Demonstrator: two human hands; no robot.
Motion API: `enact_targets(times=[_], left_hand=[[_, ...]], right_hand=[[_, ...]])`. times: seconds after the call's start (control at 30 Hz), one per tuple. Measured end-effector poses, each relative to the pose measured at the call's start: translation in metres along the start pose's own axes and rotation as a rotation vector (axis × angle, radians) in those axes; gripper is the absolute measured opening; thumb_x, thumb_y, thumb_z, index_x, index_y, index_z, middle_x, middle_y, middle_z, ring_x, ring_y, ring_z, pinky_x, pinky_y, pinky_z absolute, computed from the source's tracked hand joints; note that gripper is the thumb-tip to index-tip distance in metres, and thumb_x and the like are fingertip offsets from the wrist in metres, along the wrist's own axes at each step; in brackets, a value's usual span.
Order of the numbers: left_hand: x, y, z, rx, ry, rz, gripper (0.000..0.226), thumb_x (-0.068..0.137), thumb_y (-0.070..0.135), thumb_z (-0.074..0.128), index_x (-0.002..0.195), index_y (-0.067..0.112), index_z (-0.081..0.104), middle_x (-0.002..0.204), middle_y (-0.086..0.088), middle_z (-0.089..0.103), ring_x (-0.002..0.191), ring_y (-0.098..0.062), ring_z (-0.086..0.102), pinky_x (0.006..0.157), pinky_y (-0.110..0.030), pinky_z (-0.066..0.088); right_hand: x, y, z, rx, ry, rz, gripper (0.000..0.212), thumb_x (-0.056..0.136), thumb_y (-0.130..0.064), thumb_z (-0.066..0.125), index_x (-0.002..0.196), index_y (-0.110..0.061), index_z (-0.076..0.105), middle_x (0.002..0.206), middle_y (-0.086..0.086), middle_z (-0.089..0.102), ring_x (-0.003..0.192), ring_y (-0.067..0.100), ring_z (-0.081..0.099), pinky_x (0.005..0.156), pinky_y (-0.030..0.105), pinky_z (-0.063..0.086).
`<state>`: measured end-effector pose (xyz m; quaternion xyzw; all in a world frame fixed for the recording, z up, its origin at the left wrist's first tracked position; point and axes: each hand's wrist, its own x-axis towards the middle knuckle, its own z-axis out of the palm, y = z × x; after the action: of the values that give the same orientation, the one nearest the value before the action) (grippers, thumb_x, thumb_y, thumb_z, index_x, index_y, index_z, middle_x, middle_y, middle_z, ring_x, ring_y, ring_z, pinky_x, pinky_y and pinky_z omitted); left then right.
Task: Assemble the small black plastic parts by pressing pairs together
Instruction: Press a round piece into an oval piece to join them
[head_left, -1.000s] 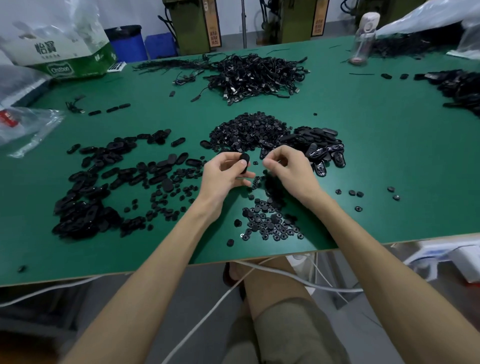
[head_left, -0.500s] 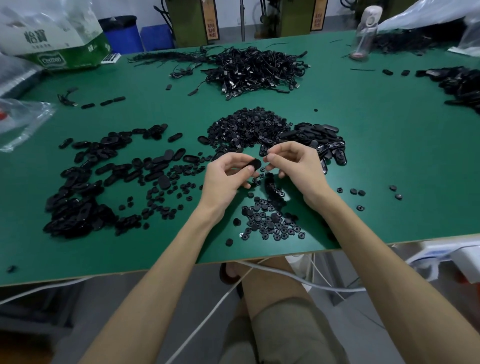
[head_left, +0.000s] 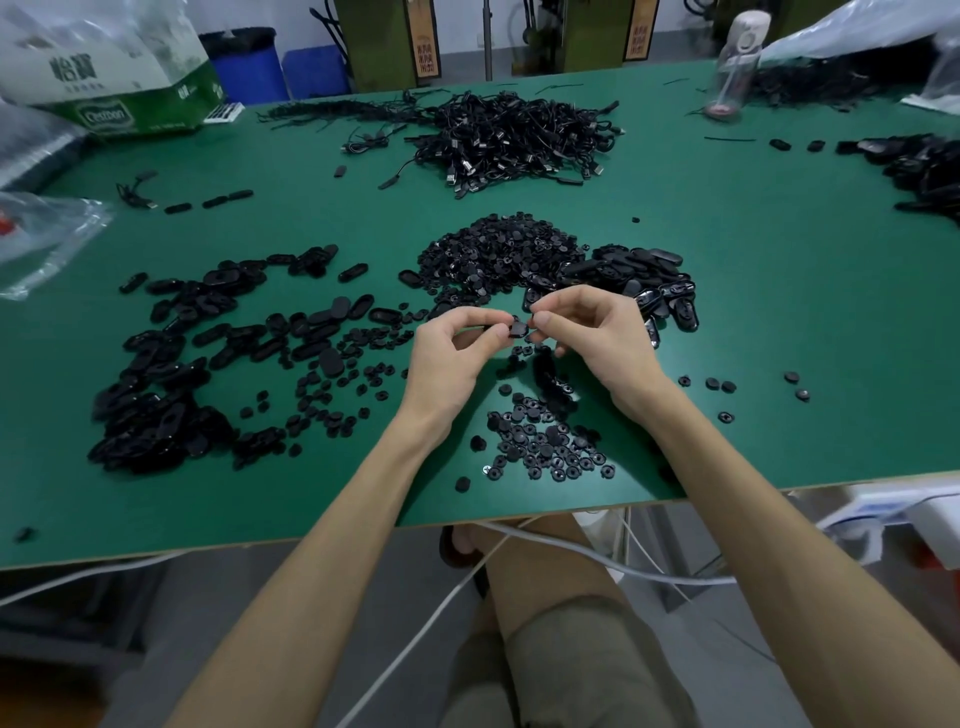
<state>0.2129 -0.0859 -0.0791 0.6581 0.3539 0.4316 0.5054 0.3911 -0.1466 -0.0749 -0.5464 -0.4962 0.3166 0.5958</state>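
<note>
While the two hands met just above the middle of the green bench (head_left: 779, 322), they shared one small black part (head_left: 518, 328) between their fingertips. The left hand (head_left: 457, 358) had its fingers curled in, and its thumb and forefinger pinched the part from the left side. The right hand (head_left: 597, 338) was curled likewise, its thumb and forefinger closed on the right edge of the same part. Whether this was one piece or two pressed together could not be told, as the fingertips hid most of it.

Behind the hands lay a heap of small round pieces (head_left: 498, 254), and touching its right side a heap of glossy oval shells (head_left: 644, 280). To the left, a wide scatter of oval pieces (head_left: 171, 364) spread toward the near edge. In front of the hands, between the wrists, sat a loose cluster of round discs (head_left: 545, 441), with a few stray discs (head_left: 719, 385) off to the right.

Farther back, a tangle of black cables (head_left: 519, 135) covered the centre of the bench. A green and white bag (head_left: 130, 98) stood at the far left corner, with a clear plastic bag (head_left: 41, 234) nearer along the left edge. A white cord (head_left: 571, 551) hung below the front edge.
</note>
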Motion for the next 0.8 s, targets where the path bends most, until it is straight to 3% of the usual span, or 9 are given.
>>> enact_targets(times=[0.13, 0.27, 0.37, 0.47, 0.63, 0.8], left_hand=[[0.0009, 0.0004, 0.0003, 0.059, 0.001, 0.005, 0.021, 0.093, 0.001, 0.072, 0.111, 0.01, 0.073, 0.116, -0.005, 0.073, 0.106, -0.02, 0.072, 0.099, -0.028, 0.055], [0.0006, 0.0017, 0.0013, 0.072, 0.011, 0.022, 0.026, 0.091, -0.001, 0.073, 0.115, 0.008, 0.07, 0.116, -0.002, 0.072, 0.109, -0.009, 0.069, 0.1, -0.023, 0.053], [0.0005, 0.001, 0.0017, 0.053, 0.008, -0.005, 0.028, 0.09, 0.0, 0.075, 0.116, 0.008, 0.069, 0.116, -0.005, 0.072, 0.107, -0.019, 0.072, 0.101, -0.034, 0.056], [-0.0006, 0.001, 0.002, 0.029, 0.003, -0.021, 0.026, 0.09, -0.001, 0.075, 0.115, 0.005, 0.069, 0.111, -0.008, 0.073, 0.096, -0.022, 0.077, 0.095, -0.037, 0.06], [-0.0036, 0.0021, 0.0028, -0.001, 0.004, -0.014, 0.026, 0.09, -0.003, 0.076, 0.114, 0.0, 0.068, 0.094, -0.01, 0.076, 0.085, -0.024, 0.078, 0.077, -0.029, 0.062], [-0.0038, 0.0015, 0.003, 0.006, 0.017, -0.019, 0.026, 0.088, -0.002, 0.078, 0.112, 0.002, 0.069, 0.091, -0.009, 0.077, 0.083, -0.024, 0.078, 0.076, -0.031, 0.063]], right_hand=[[-0.0001, 0.0004, 0.0005, 0.02, 0.003, -0.005, 0.021, 0.09, -0.006, 0.078, 0.109, -0.002, 0.07, 0.089, 0.012, 0.078, 0.081, 0.021, 0.076, 0.065, 0.025, 0.056], [-0.0006, 0.0012, 0.0019, -0.008, -0.001, -0.009, 0.011, 0.09, -0.006, 0.076, 0.1, -0.003, 0.074, 0.086, 0.012, 0.078, 0.078, 0.016, 0.075, 0.063, 0.021, 0.054], [-0.001, 0.0003, 0.0024, -0.033, -0.008, -0.011, 0.006, 0.093, -0.006, 0.074, 0.099, -0.007, 0.074, 0.085, 0.012, 0.077, 0.077, 0.015, 0.072, 0.063, 0.022, 0.054], [-0.0019, -0.0008, 0.0026, -0.053, -0.006, -0.015, 0.006, 0.094, -0.004, 0.072, 0.096, -0.01, 0.074, 0.08, 0.006, 0.075, 0.075, 0.013, 0.07, 0.063, 0.022, 0.054], [-0.0039, -0.0017, 0.0039, -0.097, -0.017, -0.02, 0.007, 0.094, -0.004, 0.072, 0.095, -0.01, 0.074, 0.078, 0.002, 0.073, 0.073, 0.011, 0.067, 0.066, 0.028, 0.055], [-0.0039, -0.0023, 0.0052, -0.098, -0.001, -0.028, 0.011, 0.093, 0.0, 0.071, 0.104, -0.001, 0.074, 0.085, 0.009, 0.075, 0.078, 0.015, 0.073, 0.072, 0.027, 0.061]])
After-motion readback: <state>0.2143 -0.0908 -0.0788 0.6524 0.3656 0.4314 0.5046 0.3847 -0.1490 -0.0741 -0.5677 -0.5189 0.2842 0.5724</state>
